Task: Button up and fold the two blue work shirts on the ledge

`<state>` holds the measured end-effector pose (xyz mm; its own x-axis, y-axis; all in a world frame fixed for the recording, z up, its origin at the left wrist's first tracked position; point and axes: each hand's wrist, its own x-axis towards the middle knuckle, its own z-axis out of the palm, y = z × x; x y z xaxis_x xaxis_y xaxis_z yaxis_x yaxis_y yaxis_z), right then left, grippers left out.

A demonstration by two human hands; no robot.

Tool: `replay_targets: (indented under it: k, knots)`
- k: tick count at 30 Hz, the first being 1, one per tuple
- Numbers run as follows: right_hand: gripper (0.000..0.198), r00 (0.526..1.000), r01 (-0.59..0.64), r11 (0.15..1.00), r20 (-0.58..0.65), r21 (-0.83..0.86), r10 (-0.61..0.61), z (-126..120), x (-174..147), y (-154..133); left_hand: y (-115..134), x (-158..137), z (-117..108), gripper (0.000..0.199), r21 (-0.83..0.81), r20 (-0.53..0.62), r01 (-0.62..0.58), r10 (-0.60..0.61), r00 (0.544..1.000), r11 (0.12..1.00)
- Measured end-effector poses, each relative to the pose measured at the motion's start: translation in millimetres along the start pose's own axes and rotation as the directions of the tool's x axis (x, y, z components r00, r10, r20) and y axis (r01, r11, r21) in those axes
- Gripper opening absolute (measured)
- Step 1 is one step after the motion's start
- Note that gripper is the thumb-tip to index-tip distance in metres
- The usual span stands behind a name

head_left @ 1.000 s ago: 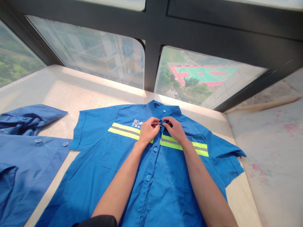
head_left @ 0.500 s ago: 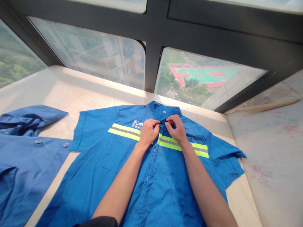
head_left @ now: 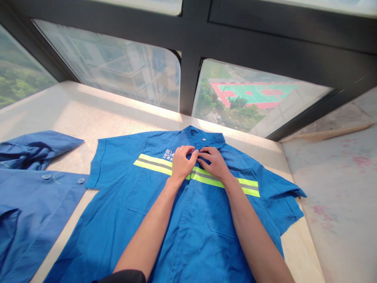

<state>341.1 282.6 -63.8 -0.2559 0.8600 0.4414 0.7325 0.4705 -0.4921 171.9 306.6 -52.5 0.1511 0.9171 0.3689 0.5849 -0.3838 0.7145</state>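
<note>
A blue short-sleeved work shirt (head_left: 153, 228) lies spread with its collar toward the window and its front facing up. Yellow-green and grey reflective bands cross its chest, and white lettering shows beside my left hand (head_left: 183, 163). That hand pinches the front edge just below the collar, thumb and fingertips closed on the cloth. Right beside it, almost touching, my right hand (head_left: 214, 163) has its fingertips closed on the other front edge. The fingers hide whatever button sits there. The two front edges overlap down the middle of the shirt.
To the left lies another blue garment (head_left: 38, 220) with pale buttons, along with a crumpled blue sleeve (head_left: 38, 147). Everything rests on a pale windowsill (head_left: 88, 108). Dark window frames (head_left: 188, 78) rise behind, and a floral wall (head_left: 338, 188) bounds the right side.
My hands have come together and the right has shifted left, drawing one front edge over the other. The placket buttons seen before are now covered, and the reflective bands meet.
</note>
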Motion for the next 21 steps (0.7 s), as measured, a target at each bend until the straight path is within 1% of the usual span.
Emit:
replay_targets:
  k: [2, 4, 6, 9, 12, 15, 17, 18, 19, 21]
  knots:
    - [0.027, 0.999, -0.035, 0.998, -0.007, -0.059, 0.034, 1.2, -0.6, 1.4, 0.1, -0.3, 0.4, 0.015, 0.075, 0.076, -0.032, 0.027, 0.997, 0.997]
    - [0.035, 0.997, -0.077, 0.991, -0.025, -0.108, 0.075, 1.9, -1.0, 2.4, 0.6, -1.3, 0.8, 0.021, 0.159, 0.145, -0.067, 0.044, 0.988, 0.985]
    - [0.042, 0.993, -0.110, 0.984, -0.049, -0.140, 0.104, 1.8, -1.1, 2.8, 1.6, -2.5, 0.9, 0.026, 0.215, 0.176, -0.091, 0.053, 0.983, 0.972]
    - [0.037, 0.990, -0.112, 0.984, -0.100, -0.135, 0.099, 0.0, -0.6, 2.0, 3.7, -4.3, 0.9, 0.026, 0.257, 0.169, -0.113, 0.070, 0.983, 0.960]
    - [0.029, 0.975, -0.104, 0.985, -0.209, -0.137, 0.074, -4.1, 0.5, -0.9, 5.0, -5.1, 0.9, 0.027, 0.266, 0.120, -0.094, 0.063, 0.991, 0.960]
    - [0.033, 0.929, -0.137, 0.971, -0.367, -0.194, 0.058, -9.0, 2.0, -5.8, 5.9, -5.4, 0.5, 0.034, 0.249, 0.089, -0.081, 0.061, 0.994, 0.965]
    - [0.039, 0.897, -0.175, 0.955, -0.438, -0.241, 0.054, -11.2, 3.1, -8.8, 7.2, -5.7, -0.1, 0.033, 0.243, 0.123, -0.112, 0.084, 0.989, 0.964]
    - [0.041, 0.893, -0.191, 0.947, -0.447, -0.259, 0.058, -11.7, 3.5, -9.7, 8.2, -6.0, -0.5, 0.032, 0.241, 0.152, -0.134, 0.099, 0.983, 0.961]
    - [0.042, 0.898, -0.202, 0.942, -0.436, -0.270, 0.068, -11.8, 3.7, -10.1, 9.2, -6.4, -0.8, 0.030, 0.241, 0.183, -0.154, 0.111, 0.977, 0.958]
    - [0.037, 0.928, -0.206, 0.942, -0.359, -0.264, 0.102, -11.2, 3.5, -9.0, 11.3, -7.2, -1.3, 0.027, 0.246, 0.226, -0.171, 0.115, 0.967, 0.954]
